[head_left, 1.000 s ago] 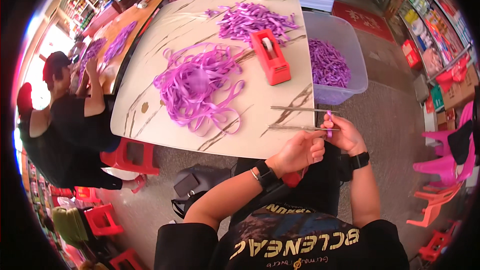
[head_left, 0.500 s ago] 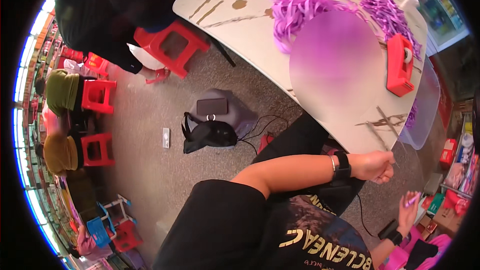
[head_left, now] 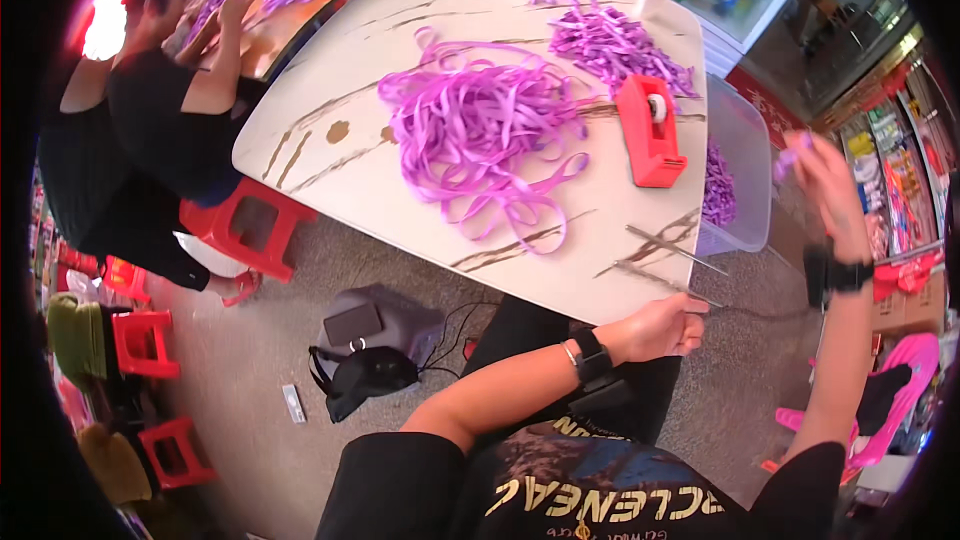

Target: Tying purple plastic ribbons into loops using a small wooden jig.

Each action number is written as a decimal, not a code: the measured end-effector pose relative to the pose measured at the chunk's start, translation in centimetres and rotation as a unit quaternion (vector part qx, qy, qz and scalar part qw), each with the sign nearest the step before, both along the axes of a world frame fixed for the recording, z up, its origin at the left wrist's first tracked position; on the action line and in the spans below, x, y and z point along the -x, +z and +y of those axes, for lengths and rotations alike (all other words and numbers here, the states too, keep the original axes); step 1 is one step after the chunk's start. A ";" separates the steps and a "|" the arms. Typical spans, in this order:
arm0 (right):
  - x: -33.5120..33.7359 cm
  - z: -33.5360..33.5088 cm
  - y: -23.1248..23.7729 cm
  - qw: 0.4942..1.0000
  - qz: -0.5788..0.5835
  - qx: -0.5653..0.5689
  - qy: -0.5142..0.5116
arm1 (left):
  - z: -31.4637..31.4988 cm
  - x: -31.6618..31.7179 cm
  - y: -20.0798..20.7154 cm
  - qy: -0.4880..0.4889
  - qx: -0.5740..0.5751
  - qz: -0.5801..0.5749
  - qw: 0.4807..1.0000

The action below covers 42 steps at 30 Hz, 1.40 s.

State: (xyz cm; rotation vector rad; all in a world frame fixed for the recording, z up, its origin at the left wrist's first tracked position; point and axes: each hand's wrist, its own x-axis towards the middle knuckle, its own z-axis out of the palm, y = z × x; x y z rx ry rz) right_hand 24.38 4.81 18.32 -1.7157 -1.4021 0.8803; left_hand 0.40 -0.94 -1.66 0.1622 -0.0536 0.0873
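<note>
My left hand (head_left: 660, 330) is closed in a fist just off the near right edge of the white table (head_left: 400, 235); what its fingertips pinch, if anything, is too small to make out. Right beside it, two thin metal tools (head_left: 672, 246) lie over the table's corner, tips past the edge. Raised at the right, my right hand (head_left: 835, 190) is slightly blurred and grips a small purple ribbon piece (head_left: 788, 160). On the table spreads a loose heap of purple ribbon (head_left: 480, 125). Behind the red tape dispenser (head_left: 650, 135) lies a pile of purple ribbon pieces (head_left: 620, 45).
Against the table's right side stands a translucent plastic bin (head_left: 757, 165) with purple pieces inside. A black bag (head_left: 375, 380) and a phone (head_left: 353, 323) are down at the left. Beyond, a person (head_left: 150, 120) works at another table beside a red stool (head_left: 255, 230).
My right hand has risen from low at the right to beside the bin, carrying the purple piece. The view has shifted, showing more of the table; my left hand stays near the table corner.
</note>
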 end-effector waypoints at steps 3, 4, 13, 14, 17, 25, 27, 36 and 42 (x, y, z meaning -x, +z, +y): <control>3.8 5.1 2.4 0.989 0.113 -0.084 0.047 | 0.1 0.5 1.3 0.015 -0.019 0.061 0.998; 4.9 5.9 3.5 0.988 0.126 -0.076 0.051 | 0.1 0.6 1.4 0.010 -0.020 0.065 0.998; 8.9 -1.3 5.9 0.997 0.006 0.007 0.078 | 1.9 4.6 4.9 0.001 -0.225 -0.003 0.974; 8.8 -3.3 5.9 0.995 -0.019 0.019 0.094 | 2.9 6.5 6.8 0.008 -0.328 0.042 0.944; 8.3 -10.2 5.8 0.992 0.033 0.057 0.107 | 7.7 10.6 9.6 0.141 -0.579 0.109 0.796; 6.3 -20.7 0.4 0.987 0.151 0.029 0.052 | 18.6 11.4 8.6 0.227 -0.837 0.400 0.295; 6.4 -21.6 -0.6 0.986 0.161 0.034 0.029 | 19.2 10.7 7.6 0.168 -0.883 0.374 0.229; 6.2 -23.6 -3.4 0.981 0.182 0.055 -0.035 | 20.9 9.1 9.1 0.108 -0.887 0.369 0.255; 6.7 -23.1 -5.0 0.982 0.172 0.082 -0.019 | 21.2 9.6 17.0 0.371 -0.750 0.322 0.443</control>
